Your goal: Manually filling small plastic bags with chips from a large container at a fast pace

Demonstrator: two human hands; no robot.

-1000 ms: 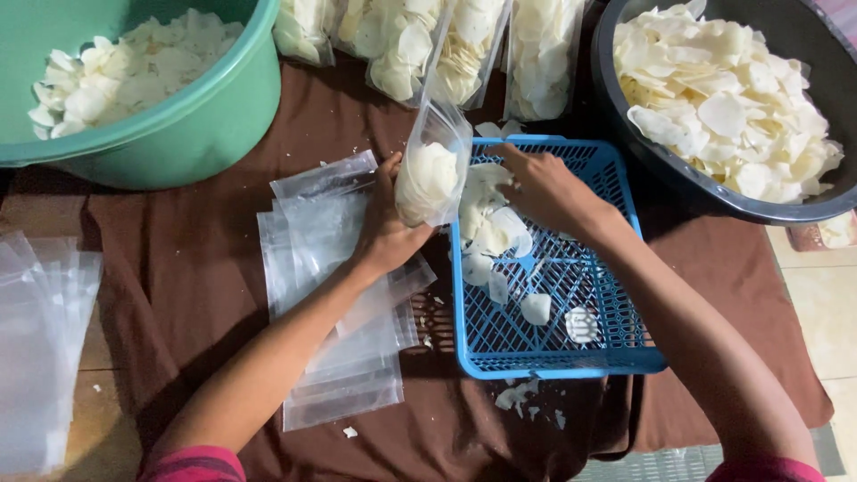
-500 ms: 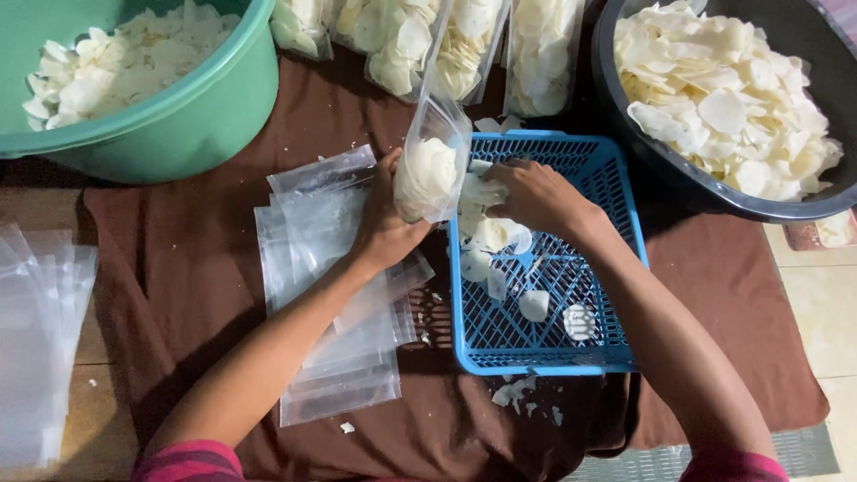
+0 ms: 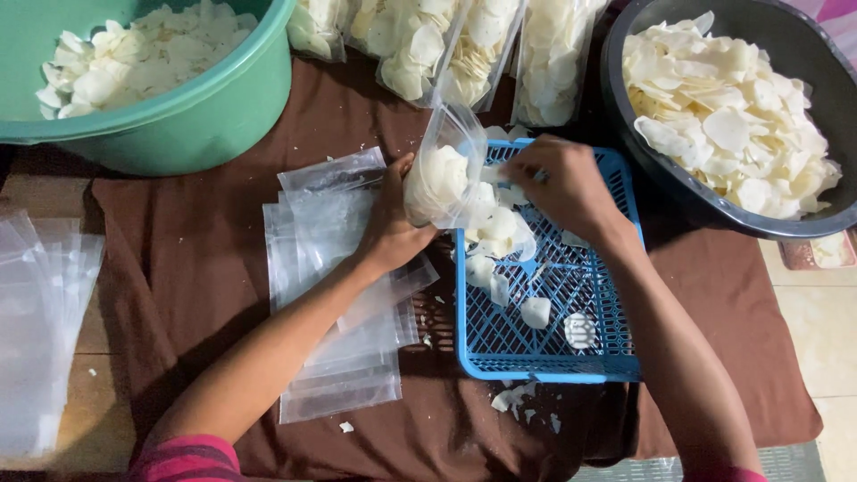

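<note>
My left hand (image 3: 391, 223) grips a clear plastic bag (image 3: 444, 170) partly filled with pale white chips, held upright at the left rim of a blue slotted basket (image 3: 544, 357). Beside the bag's mouth, my right hand (image 3: 564, 186) is over the basket's far end, fingers curled down among the loose chips (image 3: 500, 228); what they hold is hidden. A few more chips (image 3: 580, 328) lie scattered on the basket floor.
A pile of empty clear bags (image 3: 344, 295) lies on the brown cloth (image 3: 196, 268) left of the basket. A green tub (image 3: 205, 116) of chips sits far left, a dark basin (image 3: 661, 178) of chips far right. Filled bags (image 3: 482, 45) line the back. More empty bags (image 3: 40, 321) lie at left.
My right hand has reached further forward and down into the chips at the basket's far end. The bag in my left hand stays upright with its mouth tipped more toward the basket.
</note>
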